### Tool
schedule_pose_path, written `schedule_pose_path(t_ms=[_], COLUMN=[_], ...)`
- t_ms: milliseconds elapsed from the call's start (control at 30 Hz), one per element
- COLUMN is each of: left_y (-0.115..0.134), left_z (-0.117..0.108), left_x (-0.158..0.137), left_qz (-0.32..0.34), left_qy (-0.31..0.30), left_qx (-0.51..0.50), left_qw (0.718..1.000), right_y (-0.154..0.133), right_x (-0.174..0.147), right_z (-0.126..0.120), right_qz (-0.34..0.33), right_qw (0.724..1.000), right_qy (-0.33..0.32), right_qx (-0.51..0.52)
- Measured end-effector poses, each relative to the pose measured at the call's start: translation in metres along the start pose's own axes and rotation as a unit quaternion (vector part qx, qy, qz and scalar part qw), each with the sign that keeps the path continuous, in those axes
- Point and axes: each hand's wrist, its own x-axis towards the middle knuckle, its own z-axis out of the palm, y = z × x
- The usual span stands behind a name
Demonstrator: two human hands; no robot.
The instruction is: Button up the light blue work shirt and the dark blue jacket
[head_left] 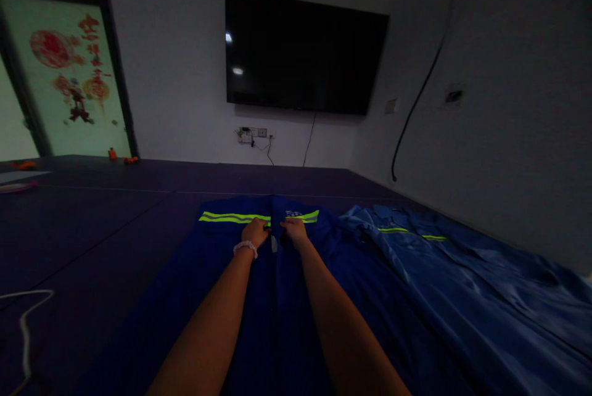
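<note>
A dark blue work jacket [240, 309] with yellow-green and grey reflective strips lies spread out in front of me, its front placket running down the middle. My left hand [256, 233], a pale scrunchie [245, 249] around its wrist, pinches the cloth just left of the placket at the chest strip. On the other side of the placket, my right hand [295, 230] has its fingers closed on the jacket at the same height, below some small white lettering. A light patch shows on the placket between the hands. What exactly sits under the fingertips is too dark to make out.
A lighter blue garment [444, 266] with yellow-green strips lies to the right. A white cable [25, 334] curls at the lower left. Small orange objects [131, 160] rest near the door. A television [305, 53] hangs on the wall, and a black cable [423, 84] dangles at right.
</note>
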Motion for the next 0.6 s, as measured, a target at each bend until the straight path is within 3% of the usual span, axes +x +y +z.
schedule_pose_path(t_ms=[300,600], left_y=[0.0024,0.0031], left_z=[-0.0002,0.0007], left_x=[-0.0016,-0.0019], left_qz=[-0.007,-0.011], left_qy=[0.006,-0.006], left_qx=[0.017,0.041], left_qw=[1.0,0.999], right_y=[-0.0065,-0.0052], right_x=[-0.0101,-0.0062], right_z=[-0.0021,0.0031], right_qz=[-0.031,-0.014], right_qw=[0.998,0.998], right_qy=[-0.022,-0.009], right_qx=[0.052,0.056])
